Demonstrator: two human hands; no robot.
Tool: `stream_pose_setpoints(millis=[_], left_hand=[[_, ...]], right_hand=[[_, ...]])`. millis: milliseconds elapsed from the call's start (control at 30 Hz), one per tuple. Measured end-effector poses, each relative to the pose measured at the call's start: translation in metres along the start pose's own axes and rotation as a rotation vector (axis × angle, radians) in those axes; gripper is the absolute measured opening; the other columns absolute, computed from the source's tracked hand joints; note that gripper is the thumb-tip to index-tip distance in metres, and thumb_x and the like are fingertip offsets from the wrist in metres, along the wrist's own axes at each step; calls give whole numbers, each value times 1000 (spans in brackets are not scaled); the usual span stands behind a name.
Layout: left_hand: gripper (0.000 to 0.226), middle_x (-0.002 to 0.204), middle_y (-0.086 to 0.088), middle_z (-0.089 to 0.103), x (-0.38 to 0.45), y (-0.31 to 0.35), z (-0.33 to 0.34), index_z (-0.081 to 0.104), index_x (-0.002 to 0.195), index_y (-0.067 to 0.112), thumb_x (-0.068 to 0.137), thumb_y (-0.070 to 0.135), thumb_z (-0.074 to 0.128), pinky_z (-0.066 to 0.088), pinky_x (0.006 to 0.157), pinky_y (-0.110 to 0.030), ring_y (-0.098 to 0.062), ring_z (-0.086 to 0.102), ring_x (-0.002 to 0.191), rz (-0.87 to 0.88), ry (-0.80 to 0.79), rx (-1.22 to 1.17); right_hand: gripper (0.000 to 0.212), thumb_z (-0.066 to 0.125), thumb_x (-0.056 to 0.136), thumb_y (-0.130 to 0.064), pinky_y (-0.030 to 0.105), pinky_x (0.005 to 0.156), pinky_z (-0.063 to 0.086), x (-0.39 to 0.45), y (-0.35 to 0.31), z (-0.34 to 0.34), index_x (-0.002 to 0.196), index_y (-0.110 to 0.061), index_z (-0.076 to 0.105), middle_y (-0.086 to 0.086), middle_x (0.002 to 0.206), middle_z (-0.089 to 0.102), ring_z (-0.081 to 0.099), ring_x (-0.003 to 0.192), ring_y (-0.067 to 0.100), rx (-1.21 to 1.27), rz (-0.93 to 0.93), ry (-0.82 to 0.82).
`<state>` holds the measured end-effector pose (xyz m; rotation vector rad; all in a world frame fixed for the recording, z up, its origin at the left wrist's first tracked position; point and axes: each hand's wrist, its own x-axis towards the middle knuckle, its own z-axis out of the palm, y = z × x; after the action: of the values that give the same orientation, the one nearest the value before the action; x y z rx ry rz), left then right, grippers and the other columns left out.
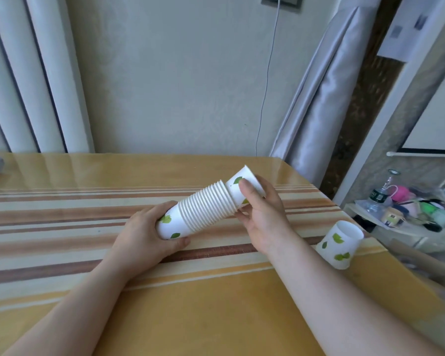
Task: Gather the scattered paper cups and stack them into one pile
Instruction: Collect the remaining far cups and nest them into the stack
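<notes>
A pale textured wall (180,73) backs the scene, with ribbed white curtain folds (23,73) hanging at the far left and a thin grey cable (267,73) running down the plaster. Below it spreads a glossy table (190,304) under a smooth, shiny cloth, mustard yellow with brown, cream and orange stripes across its middle.

The left hand (144,235) is clenched around the closed base end of a stack of paper cups (203,209), fingers curled over the top and thumb underneath. The stack is held above the stripes, tilted so that it rises toward the right; its rolled rims form a tight row of white ridges, and the lowest cup shows smooth white paper printed with green leaves.

The right hand (260,217) grasps a single cup (244,186) pushed partway into the open end of the stack, thumb on its near side and fingers wrapped behind; this cup sits slightly crooked against the ridges.

Further right, near the table's edge, a loose cup (341,244) of the same leaf print rests apart from both hands, mouth tipped up and away.

Beyond the table's corner hangs a silvery satin curtain (319,98), and a low shelf (409,235) carries a clutter of bright plastic items and a clear bottle (376,199).
</notes>
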<state>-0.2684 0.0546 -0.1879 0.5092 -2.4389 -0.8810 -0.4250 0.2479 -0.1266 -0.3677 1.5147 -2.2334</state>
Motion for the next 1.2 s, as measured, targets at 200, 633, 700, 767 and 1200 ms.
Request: stream_pose_setpoints(millis=[200,633,700,767,1200], left_hand=[[72,103,22,72,-5,10,-1,63,133,48,66,59,85,56,85,-39,-11,66,100,70,-16,90],[71,90,13,72,-27,44,24,69,121,38,66,84,67,53,77,-38,-19,66,89,218,-76,90],[75,89,11,71,-30,48,29,69,123,37,66,86,64,52,74,-38,-21,66,88,236,-51,95],[75,84,7,69,-32,49,35,70,121,32,68,85,63,51,71,-39,-24,63,85,297,-20,132],[74,79,10,63,-35,51,38,73,114,24,68,81,65,44,68,-37,-25,60,81,333,25,182]], right_hand=[[46,80,97,-38,56,111,55,-28,6,-8,139,-27,65,0,130,78,75,120,24,-247,29,-44],[77,66,86,-63,54,110,55,-73,-39,-57,156,-32,53,-4,137,71,73,120,21,-519,-5,-155],[90,68,84,-60,42,110,56,-78,-55,-68,164,-30,41,-7,139,66,70,121,11,-589,-101,-161],[85,76,89,-54,31,106,54,-75,-73,-87,163,-30,43,-9,135,64,67,120,8,-809,-302,-78],[63,94,77,-34,40,81,53,-37,-84,-165,132,-34,64,-5,127,47,60,109,27,-1878,-96,25]])
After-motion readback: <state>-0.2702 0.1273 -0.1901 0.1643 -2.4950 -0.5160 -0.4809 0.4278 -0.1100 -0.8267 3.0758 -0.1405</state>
